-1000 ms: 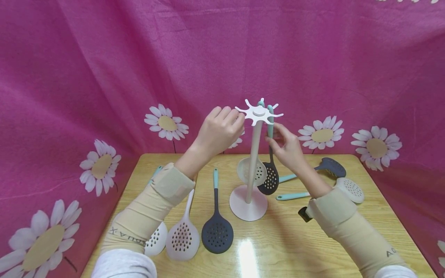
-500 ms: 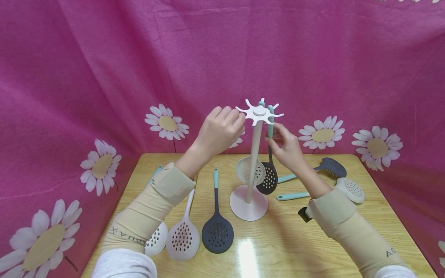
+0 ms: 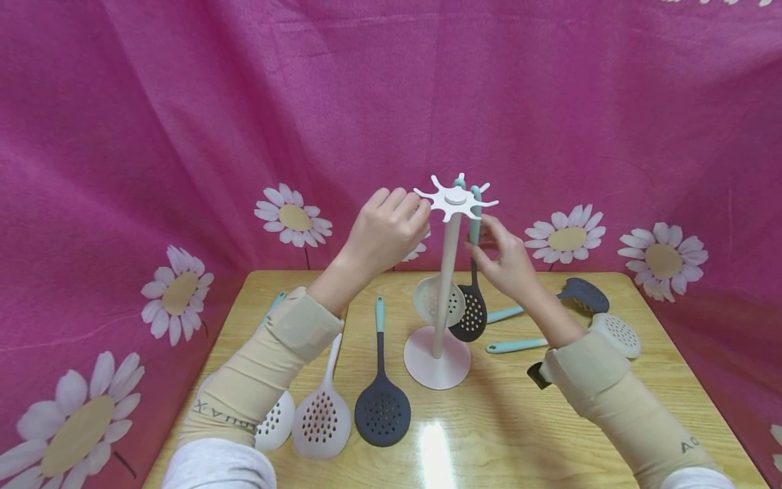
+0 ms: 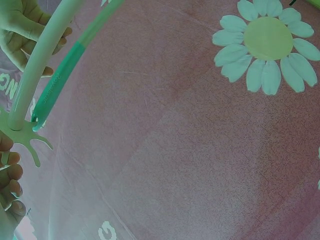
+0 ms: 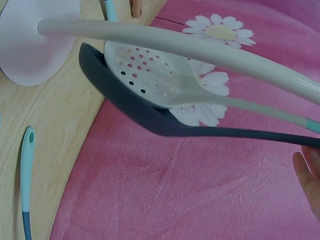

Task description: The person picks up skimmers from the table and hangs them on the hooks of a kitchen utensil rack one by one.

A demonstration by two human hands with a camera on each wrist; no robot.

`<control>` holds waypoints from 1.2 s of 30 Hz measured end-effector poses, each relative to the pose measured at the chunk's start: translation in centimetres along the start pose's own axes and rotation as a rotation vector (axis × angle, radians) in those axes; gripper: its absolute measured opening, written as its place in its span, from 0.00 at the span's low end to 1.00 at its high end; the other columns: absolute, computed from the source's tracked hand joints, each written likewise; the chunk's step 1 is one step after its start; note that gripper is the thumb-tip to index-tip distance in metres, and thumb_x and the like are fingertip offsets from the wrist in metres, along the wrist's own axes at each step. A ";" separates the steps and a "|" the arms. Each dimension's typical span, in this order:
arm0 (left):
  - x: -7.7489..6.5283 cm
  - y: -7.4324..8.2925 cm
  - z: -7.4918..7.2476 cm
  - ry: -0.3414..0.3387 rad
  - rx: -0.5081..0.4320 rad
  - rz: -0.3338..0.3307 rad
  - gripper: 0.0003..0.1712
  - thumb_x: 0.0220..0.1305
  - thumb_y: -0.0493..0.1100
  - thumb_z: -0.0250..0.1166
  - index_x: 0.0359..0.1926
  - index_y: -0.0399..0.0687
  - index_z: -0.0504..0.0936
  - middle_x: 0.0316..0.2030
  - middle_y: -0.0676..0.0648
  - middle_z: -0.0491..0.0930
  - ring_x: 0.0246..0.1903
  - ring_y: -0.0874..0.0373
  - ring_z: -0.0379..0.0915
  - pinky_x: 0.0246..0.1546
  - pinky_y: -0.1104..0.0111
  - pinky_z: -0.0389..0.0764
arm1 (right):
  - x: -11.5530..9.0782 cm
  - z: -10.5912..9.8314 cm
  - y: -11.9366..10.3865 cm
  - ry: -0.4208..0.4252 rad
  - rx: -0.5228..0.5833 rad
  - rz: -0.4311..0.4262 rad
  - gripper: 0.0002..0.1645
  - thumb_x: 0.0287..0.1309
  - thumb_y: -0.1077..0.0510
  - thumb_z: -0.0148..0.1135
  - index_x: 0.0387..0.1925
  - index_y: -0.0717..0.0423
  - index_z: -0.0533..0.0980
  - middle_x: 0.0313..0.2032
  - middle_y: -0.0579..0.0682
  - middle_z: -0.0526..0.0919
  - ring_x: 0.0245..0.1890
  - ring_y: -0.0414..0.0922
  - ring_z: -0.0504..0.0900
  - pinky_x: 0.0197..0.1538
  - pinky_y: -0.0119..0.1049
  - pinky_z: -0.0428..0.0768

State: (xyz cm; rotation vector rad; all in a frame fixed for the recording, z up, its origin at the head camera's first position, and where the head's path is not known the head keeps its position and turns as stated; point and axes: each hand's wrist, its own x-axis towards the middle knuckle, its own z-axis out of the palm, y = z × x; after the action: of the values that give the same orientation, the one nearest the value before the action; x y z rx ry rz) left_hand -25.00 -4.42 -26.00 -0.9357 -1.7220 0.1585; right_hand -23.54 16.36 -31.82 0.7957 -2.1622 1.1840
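A white utensil rack with a crown of hooks stands at the middle of the table. My left hand holds one of its hooks on the left side, fingers curled. On the right, my right hand pinches the teal handle of a black perforated skimmer, hooked at the rack's top. In the left wrist view the pole hides this grip. Behind the pole hangs a cream perforated skimmer, also by a teal hook; the two heads overlap in the right wrist view.
A dark skimmer, a pale one and a white one, partly under my left sleeve, lie at left. Another dark skimmer and white skimmer lie at right beneath my forearm. A flowered pink curtain encloses the table.
The heads of the two hanging skimmers have drifted slightly left. Both hands stay almost where they were, still on the rack and the black skimmer's handle.
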 end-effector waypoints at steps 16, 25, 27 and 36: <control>0.0 0.0 0.2 0.024 -0.009 -0.001 0.05 0.54 0.38 0.57 0.26 0.42 0.78 0.21 0.49 0.74 0.21 0.56 0.69 0.22 0.70 0.64 | -2.3 -0.5 7.2 -0.003 -0.176 -0.053 0.19 0.62 0.60 0.47 0.53 0.64 0.69 0.47 0.59 0.75 0.49 0.54 0.73 0.53 0.48 0.69; 0.0 0.0 0.2 0.019 -0.008 0.000 0.05 0.54 0.38 0.57 0.26 0.42 0.78 0.21 0.49 0.74 0.21 0.55 0.68 0.22 0.69 0.64 | -4.8 -1.3 11.3 -0.145 -0.382 -0.018 0.22 0.56 0.57 0.57 0.52 0.60 0.71 0.48 0.60 0.74 0.49 0.57 0.72 0.51 0.55 0.68; 0.0 0.0 0.2 0.019 -0.010 0.001 0.05 0.54 0.38 0.57 0.26 0.42 0.78 0.21 0.49 0.74 0.21 0.55 0.68 0.22 0.69 0.64 | -5.5 -1.4 12.2 -0.199 -0.441 -0.019 0.24 0.55 0.55 0.57 0.53 0.60 0.70 0.48 0.60 0.74 0.49 0.58 0.72 0.51 0.55 0.68; 0.0 0.0 0.2 0.024 -0.011 -0.002 0.05 0.54 0.38 0.57 0.26 0.42 0.78 0.21 0.49 0.74 0.21 0.55 0.69 0.22 0.70 0.64 | -8.4 -2.0 14.8 -0.355 -0.570 0.001 0.27 0.54 0.54 0.59 0.55 0.61 0.69 0.47 0.61 0.74 0.46 0.58 0.73 0.46 0.56 0.70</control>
State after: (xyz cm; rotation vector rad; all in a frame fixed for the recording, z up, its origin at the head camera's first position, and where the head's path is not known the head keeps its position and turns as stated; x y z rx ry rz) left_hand -25.14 -4.34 -26.11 -0.9402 -1.7038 0.1357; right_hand -28.07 26.59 -44.81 0.7808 -2.5968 0.3895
